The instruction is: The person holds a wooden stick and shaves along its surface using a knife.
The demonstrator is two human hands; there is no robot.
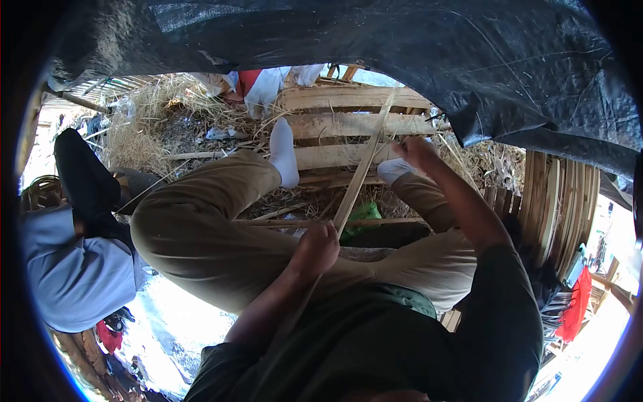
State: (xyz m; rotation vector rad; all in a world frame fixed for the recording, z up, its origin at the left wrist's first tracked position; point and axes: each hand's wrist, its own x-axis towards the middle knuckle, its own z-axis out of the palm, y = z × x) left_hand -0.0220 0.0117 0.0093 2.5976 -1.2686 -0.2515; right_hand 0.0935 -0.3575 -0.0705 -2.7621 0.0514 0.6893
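A long, pale, flat bamboo strip (358,179) runs aslant from my lap up past my feet. My left hand (317,249) is closed around it, low down between my thighs, and the strip's lower end passes back along my left forearm. Farther out, my right hand (416,153) is closed just right of the strip's upper part, above my right foot. Its fingers are curled inward; what they hold, if anything, is too small to make out. The strip lies between my two white-socked feet (284,151).
Wooden planks (335,125) lie beyond my feet, with dry straw (144,127) to the left. A green plastic bag (365,216) is between my legs. Dark sheeting (321,37) hangs overhead. Slats (559,201) stand at right. Another person's leg (84,167) is at left.
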